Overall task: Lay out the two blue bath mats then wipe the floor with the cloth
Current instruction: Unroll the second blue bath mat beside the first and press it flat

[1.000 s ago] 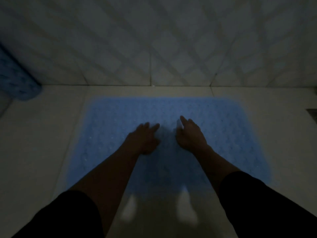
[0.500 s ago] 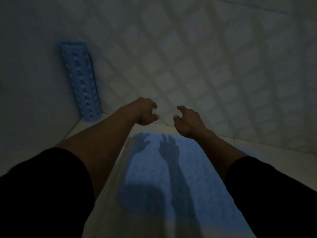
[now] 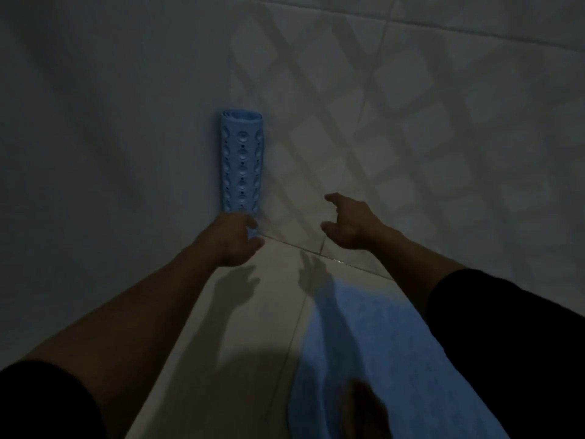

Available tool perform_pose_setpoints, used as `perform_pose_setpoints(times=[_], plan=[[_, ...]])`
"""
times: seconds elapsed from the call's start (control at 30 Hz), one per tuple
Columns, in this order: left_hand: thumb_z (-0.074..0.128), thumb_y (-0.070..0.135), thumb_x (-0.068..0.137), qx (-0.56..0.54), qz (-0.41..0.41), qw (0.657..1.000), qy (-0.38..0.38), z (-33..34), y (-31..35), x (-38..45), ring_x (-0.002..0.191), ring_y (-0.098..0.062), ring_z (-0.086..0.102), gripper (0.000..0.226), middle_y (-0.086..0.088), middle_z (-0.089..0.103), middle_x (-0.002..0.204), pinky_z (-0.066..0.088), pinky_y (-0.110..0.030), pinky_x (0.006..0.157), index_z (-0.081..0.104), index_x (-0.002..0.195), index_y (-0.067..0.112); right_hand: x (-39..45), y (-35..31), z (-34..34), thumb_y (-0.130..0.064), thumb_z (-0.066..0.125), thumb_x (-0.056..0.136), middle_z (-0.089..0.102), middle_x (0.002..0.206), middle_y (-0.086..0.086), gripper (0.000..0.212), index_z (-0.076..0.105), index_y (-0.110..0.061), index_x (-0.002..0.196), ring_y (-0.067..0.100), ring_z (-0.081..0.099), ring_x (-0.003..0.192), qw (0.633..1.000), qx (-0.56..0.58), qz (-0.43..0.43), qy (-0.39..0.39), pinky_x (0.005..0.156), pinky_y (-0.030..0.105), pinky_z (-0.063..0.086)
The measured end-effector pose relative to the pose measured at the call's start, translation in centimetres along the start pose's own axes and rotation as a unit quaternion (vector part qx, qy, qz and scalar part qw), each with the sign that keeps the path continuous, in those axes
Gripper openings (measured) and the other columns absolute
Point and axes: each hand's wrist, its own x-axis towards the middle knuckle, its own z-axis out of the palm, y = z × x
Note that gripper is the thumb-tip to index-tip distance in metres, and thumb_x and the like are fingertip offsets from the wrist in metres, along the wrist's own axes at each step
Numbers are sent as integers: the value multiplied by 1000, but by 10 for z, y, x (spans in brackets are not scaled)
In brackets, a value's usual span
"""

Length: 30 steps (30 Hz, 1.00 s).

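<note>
A rolled blue bath mat with round suction cups stands upright in the corner against the tiled wall. My left hand is at its base, index finger and thumb curled around the lower end, with a bit of blue showing between them. My right hand hovers to the right of the roll, fingers apart, holding nothing. A second blue bath mat lies flat on the floor at lower right, partly under my right arm's shadow. No cloth is in view.
The room is dim. Pale tiled walls meet at the corner behind the roll, with lattice shadows on the right wall. A strip of light floor tile runs between the left wall and the flat mat. A dark shape rests on the mat's near end.
My view swung left and up from the flat mat to the corner. Both hands lifted off the flat mat, and my left hand reached the base of the rolled mat.
</note>
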Motion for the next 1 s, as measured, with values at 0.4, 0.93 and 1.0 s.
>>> perform_pose_setpoints(times=[0.4,0.93,1.0], plan=[[72,40,85,-51,-70,992,95,-23,-47,100,117,-27,60,78,-12,58,135,34,-19,88,36,148,11,159,-63,38,-29,70,86,43,147,17,87,19,-9,154,31,42,134,988,142,-56,20,101,27,37],[88,3,68,-257,-32,949,179,-45,-16,181,113,-24,63,71,-14,62,126,56,-44,93,52,128,-7,213,-87,58,-22,75,79,62,123,13,53,52,-3,122,28,60,109,948,299,-69,80,72,21,41],[87,-3,67,-279,-1,942,186,-40,-19,179,112,-25,64,66,-16,64,124,56,-46,92,55,125,-9,213,-85,56,-18,77,77,61,125,13,56,52,-3,125,28,60,110,946,314,-62,62,76,22,43]])
